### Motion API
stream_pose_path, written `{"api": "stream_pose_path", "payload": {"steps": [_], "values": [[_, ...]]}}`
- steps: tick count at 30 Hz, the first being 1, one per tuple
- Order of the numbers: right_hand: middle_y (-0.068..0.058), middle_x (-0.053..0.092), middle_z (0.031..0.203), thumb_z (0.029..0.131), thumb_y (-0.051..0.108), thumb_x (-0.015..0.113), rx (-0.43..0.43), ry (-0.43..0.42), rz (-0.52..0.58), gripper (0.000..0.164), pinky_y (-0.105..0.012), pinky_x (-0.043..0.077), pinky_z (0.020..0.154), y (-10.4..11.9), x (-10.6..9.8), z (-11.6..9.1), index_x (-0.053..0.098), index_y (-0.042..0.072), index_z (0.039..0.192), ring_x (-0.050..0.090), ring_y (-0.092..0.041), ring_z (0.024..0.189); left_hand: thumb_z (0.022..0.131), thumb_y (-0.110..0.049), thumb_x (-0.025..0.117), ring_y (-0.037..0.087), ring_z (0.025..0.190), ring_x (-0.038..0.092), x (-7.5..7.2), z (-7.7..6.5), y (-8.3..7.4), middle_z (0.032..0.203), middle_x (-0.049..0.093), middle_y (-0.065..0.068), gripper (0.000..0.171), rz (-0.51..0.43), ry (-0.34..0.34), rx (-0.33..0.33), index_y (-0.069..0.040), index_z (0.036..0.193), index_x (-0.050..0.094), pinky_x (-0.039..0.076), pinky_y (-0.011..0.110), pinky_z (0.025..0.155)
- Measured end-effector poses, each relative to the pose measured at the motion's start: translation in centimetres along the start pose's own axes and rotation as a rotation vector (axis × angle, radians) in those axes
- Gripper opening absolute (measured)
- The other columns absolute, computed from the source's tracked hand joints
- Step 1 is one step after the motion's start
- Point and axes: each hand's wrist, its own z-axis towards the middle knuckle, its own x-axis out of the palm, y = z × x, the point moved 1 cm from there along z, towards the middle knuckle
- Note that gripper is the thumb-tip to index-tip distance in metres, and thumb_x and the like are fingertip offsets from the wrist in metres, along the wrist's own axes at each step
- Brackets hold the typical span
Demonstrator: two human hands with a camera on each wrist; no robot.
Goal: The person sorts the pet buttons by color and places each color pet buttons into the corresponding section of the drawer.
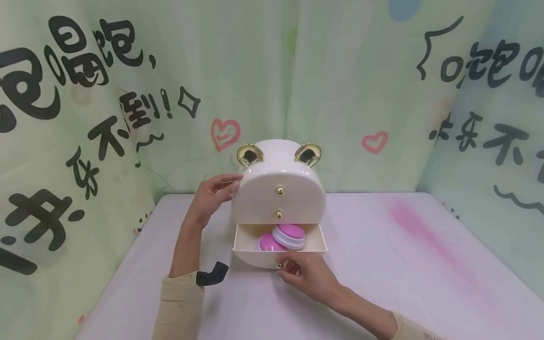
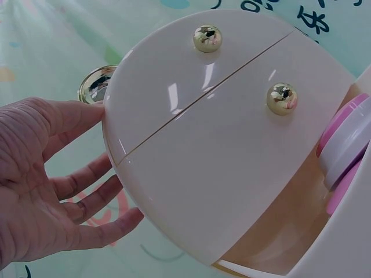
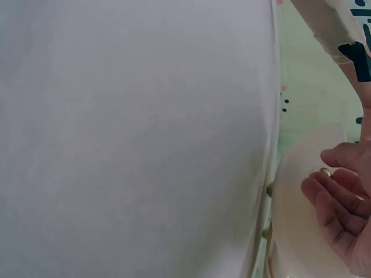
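Observation:
A white rounded storage box point(image 1: 255, 200) with gold ears stands on the table, its bottom drawer point(image 1: 250, 255) pulled out. Inside the drawer lie two round pink-and-white jars point(image 1: 291, 236), one leaning on the other. My right hand point(image 1: 310, 276) pinches the gold knob point(image 1: 279, 265) of that drawer between thumb and fingers; the right wrist view shows the same knob point(image 3: 326, 172) at the fingertips. Against the box's left side, below the ear, my left hand point(image 1: 214, 196) rests its fingertips. Seen from the left wrist, its fingers point(image 2: 93, 200) are spread and loosely extended along the edge.
Two more gold knobs point(image 1: 279, 191) mark the upper drawer fronts, which are closed. The table point(image 1: 382, 264) has a pink stain on its right side. Printed curtains point(image 1: 340, 94) hang behind and at both sides. A black strap piece point(image 1: 212, 274) sticks out from the left sleeve.

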Motion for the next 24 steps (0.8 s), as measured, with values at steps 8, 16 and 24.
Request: {"api": "stream_pose_path", "payload": {"steps": [8,16,24], "values": [[0.002,0.076,0.091,0.083,0.005,0.081,-0.068,0.015,-0.134,0.024,-0.020,0.057,0.069,-0.44,0.20,0.35,0.074,0.009,0.105,0.068,-0.001,0.075,0.099,-0.016,0.068,0.024,0.119,0.063,0.07,0.08,0.07,0.137,0.064,0.013,0.034,0.013,-0.007,-0.005,-0.003,0.131,0.068,0.053,0.051,0.100],[0.010,0.072,0.082,0.080,0.006,0.081,-0.162,-0.030,-0.307,0.022,-0.017,0.050,0.063,-0.49,0.30,0.75,0.074,0.016,0.098,0.058,0.001,0.069,0.100,-0.016,0.067,0.024,0.119,0.062,0.01,0.11,0.00,0.137,0.063,0.014,0.034,0.012,-0.009,-0.001,-0.003,0.131,0.068,0.053,0.052,0.100],[0.010,0.071,0.080,0.076,0.001,0.080,-0.228,-0.076,-0.312,0.024,-0.014,0.050,0.063,-0.66,0.46,0.64,0.074,0.015,0.095,0.057,0.003,0.069,0.099,-0.016,0.068,0.022,0.117,0.063,0.13,0.04,0.00,0.136,0.064,0.014,0.034,0.008,-0.008,-0.008,-0.003,0.131,0.068,0.054,0.051,0.099]]}}
